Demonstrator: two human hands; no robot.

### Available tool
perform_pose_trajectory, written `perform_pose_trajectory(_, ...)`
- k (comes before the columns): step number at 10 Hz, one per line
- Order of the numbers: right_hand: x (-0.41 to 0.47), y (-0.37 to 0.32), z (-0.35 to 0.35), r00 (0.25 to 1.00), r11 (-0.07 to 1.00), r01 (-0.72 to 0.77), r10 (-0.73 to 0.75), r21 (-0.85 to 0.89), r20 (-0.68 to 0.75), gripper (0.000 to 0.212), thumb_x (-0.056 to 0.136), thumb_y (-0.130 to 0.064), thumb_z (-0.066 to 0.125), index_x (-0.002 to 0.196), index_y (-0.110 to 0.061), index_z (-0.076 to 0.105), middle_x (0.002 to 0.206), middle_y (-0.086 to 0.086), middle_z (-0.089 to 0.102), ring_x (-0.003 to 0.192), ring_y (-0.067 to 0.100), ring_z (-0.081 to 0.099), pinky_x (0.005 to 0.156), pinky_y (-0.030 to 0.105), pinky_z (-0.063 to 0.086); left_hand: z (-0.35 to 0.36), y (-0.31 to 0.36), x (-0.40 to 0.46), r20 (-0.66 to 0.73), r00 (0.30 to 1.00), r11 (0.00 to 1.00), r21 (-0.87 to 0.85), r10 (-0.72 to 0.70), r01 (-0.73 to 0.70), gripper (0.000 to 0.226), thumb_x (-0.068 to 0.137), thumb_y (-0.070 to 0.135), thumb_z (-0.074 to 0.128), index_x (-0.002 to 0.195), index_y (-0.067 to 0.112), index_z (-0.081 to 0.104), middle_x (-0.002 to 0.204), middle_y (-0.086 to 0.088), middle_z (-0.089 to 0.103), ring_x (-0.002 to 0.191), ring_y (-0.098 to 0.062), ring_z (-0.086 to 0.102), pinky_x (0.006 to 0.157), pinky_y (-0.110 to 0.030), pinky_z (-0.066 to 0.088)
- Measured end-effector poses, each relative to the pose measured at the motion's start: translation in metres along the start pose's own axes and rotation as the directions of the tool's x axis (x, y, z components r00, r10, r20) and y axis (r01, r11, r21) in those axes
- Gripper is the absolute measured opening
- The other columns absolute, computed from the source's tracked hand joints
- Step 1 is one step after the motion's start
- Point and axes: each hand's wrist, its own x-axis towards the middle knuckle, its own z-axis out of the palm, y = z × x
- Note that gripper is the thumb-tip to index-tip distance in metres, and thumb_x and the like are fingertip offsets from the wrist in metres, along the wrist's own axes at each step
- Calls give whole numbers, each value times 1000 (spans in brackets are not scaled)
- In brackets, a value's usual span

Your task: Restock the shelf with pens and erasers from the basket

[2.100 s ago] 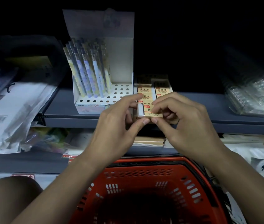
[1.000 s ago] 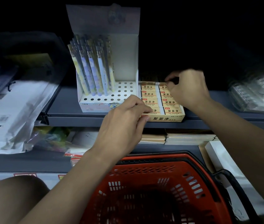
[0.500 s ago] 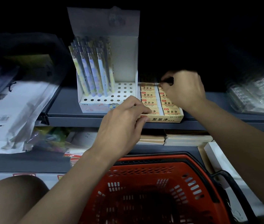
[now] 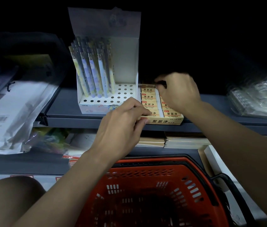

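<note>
Two seconds ago both hands held one eraser together in front of the shelf; now that eraser is gone from the fingers and the hands have parted. The left hand, at the centre of the frame, pinches the near left corner of the eraser box, thumb below and fingers over the top, steadying it on the shelf edge. The right hand, just right of centre, has reached to the back of the box; its curled fingers seem to pinch a small dark thing at the far row, but blur and shadow hide what it is, so I cannot tell whether this grip is grasping an eraser or only tidying the row.

The erasers lie in two neat rows in the box, which looks nearly full. The pens stand in the holed display just left of it, with many holes free. The red basket at the bottom of the frame is too dark inside to show any stock.

Judging by this, the eraser step is close to done, and pens may come next.
</note>
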Motion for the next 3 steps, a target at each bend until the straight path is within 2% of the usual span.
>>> perform_pose_trajectory(1, -9, 1, -2, 997, 1000, 8, -7, 19, -75, 28, 102, -26, 58, 125, -22, 73, 106, 9, 75, 95, 32, 71, 76, 41, 61, 2, 1, -4, -40, 998, 998, 33, 53, -52, 19, 100, 24, 69, 118, 21, 75, 116, 11, 63, 71, -3, 48, 61, -37, 57)
perform_pose_trajectory(2, -24, -1, -6, 996, 999, 25, -21, 39, -88, 27, 100, -24, 59, 121, -19, 74, 108, 12, 71, 101, 32, 67, 79, 42, 60, 3, 5, -10, -84, 993, 995, 48, 88, -85, 19, 102, 19, 66, 120, 17, 71, 115, 5, 62, 74, -10, 54, 60, -39, 55)
perform_pose_trajectory(3, -42, -3, -17, 992, 998, 42, -37, 37, -122, 25, 98, -19, 60, 119, -13, 73, 112, 12, 66, 110, 30, 59, 84, 40, 54, -5, 11, -21, -113, 993, 998, 48, 37, -31, 22, 102, 19, 62, 123, 17, 68, 116, 4, 60, 68, -12, 52, 59, -42, 54)
